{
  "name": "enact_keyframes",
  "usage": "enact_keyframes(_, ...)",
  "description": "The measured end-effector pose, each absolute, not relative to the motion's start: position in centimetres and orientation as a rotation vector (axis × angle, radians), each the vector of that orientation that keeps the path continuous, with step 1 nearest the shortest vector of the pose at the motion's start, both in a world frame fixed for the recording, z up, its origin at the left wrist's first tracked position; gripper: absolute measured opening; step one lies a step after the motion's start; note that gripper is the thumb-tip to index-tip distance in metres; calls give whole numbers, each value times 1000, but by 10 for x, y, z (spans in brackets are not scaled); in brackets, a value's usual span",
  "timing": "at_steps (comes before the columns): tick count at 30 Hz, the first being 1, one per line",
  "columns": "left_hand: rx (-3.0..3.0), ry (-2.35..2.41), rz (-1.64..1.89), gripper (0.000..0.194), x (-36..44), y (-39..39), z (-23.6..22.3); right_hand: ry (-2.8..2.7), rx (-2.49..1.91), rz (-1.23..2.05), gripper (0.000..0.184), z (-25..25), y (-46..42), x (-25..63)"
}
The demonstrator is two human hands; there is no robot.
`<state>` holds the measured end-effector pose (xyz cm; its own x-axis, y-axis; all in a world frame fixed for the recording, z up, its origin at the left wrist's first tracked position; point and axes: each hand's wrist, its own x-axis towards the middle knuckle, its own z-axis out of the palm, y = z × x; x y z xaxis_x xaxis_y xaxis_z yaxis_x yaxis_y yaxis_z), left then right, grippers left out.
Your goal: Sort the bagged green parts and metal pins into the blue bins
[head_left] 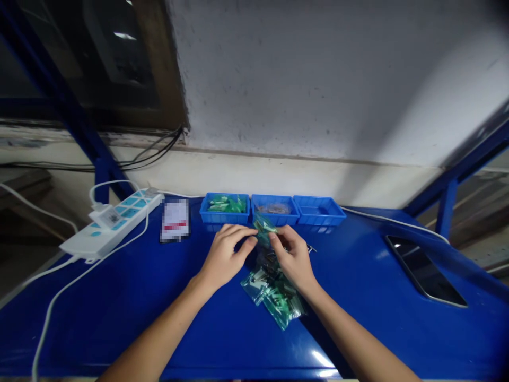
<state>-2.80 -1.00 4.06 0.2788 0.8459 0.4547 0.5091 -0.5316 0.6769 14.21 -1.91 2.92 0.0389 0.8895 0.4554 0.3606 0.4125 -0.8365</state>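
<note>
A small green-tinted plastic bag [263, 225] is held up in front of the bins. My right hand [295, 259] pinches its right side between thumb and curled fingers. At its left edge, my left hand [227, 255] has thumb and forefinger closed together on the bag. Below the hands, several filled plastic bags [274, 297] lie in an overlapping pile on the table, with pale and green pieces visible inside. Small metal parts [312, 248] lie by my right hand, partly hidden behind it.
Three blue bins stand in a row: one with green bags [225, 218], one with pale pieces [274, 219], one with nothing visible inside [321, 218]. A white power strip [107, 228] with cords and a blurred card [175, 220] lie left. A phone [425, 270] lies right.
</note>
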Motion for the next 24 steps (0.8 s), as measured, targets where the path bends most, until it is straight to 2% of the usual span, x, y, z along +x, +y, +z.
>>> enact_keyframes(4,1625,1211,1112,55,-28,-5,39,-1770,-1028,344,16,24,-23,141)
enact_keyframes(8,1590,1217,1188,37,-29,-4,38,-1853,-1018,290,25,22,-23,140)
enact_keyframes(11,1967,1251,1274,24,-29,-8,38,-1749,-1081,548,25,26,-22,139)
enact_keyframes(14,2407,1180,1262,23,-26,-11,36,-1477,-1052,1076,43,31,-22,136)
enact_keyframes(16,2559,1135,1228,27,-26,-11,33,-1283,-988,1294,50,32,-22,133)
enact_keyframes(20,2629,1082,1214,31,-32,-7,33,-1172,-944,1331,43,33,-22,130)
enact_keyframes(24,2546,1031,1206,31,-35,-8,39,-1274,-983,1195,27,30,-20,133)
